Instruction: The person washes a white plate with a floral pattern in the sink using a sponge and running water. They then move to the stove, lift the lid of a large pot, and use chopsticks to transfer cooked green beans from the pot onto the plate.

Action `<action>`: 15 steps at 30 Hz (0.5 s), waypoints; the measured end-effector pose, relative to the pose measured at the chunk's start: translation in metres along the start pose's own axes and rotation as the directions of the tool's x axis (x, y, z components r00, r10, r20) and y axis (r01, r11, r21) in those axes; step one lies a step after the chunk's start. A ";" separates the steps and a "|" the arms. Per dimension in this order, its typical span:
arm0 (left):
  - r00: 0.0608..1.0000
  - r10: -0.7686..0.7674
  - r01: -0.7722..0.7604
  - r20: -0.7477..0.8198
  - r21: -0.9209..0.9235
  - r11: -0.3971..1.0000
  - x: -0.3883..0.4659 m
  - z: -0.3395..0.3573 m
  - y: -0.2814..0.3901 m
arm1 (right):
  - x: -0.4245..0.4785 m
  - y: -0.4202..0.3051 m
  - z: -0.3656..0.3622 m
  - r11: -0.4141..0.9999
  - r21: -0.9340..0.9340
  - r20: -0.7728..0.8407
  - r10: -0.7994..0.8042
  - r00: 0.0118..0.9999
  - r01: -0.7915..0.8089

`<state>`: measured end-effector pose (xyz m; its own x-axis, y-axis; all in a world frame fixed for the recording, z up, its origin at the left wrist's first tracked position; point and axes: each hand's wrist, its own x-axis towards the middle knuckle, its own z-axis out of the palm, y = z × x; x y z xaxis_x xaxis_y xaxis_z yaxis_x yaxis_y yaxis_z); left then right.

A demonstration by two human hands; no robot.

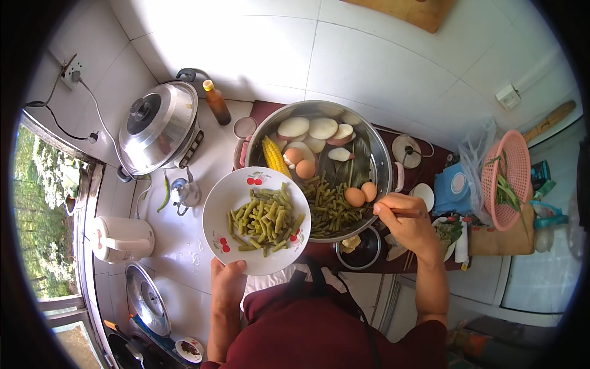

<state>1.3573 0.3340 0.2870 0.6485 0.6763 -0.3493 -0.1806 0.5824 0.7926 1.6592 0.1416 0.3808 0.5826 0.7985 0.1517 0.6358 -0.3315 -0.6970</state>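
My left hand (229, 279) grips the near rim of a white plate (216, 198) decorated with red cherries. Cut green beans (265, 217) are heaped on it. The plate overlaps the near left part of a wide steel pot (318, 108). In the pot lie white-fleshed, red-skinned root slices (322, 128), a corn cob (275, 157), two brown eggs (305, 169) at the left, two more eggs (355, 197) at the right and more cut green beans (334, 210). My right hand (408, 221) holds a thin brown utensil (410, 213) over the pot's right rim; its tip is hard to make out.
Left are a lidded electric pan (156, 129), sauce bottle (216, 102), white kettle (122, 240) and steel lid (147, 300). A dark bowl (368, 249) sits by the pot's near side. Right are a blue kitchen scale (449, 187) and pink basket (511, 184).
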 end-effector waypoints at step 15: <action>1.000 0.003 -0.003 0.014 -0.024 1.000 0.004 0.000 0.003 | 0.009 0.009 0.032 0.961 0.262 0.035 -0.098 0.995 0.086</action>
<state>1.3596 0.3387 0.2885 0.6584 0.6717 -0.3395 -0.1998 0.5910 0.7816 1.6536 0.1617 0.3539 0.4992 0.8443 0.1947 0.5288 -0.1189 -0.8404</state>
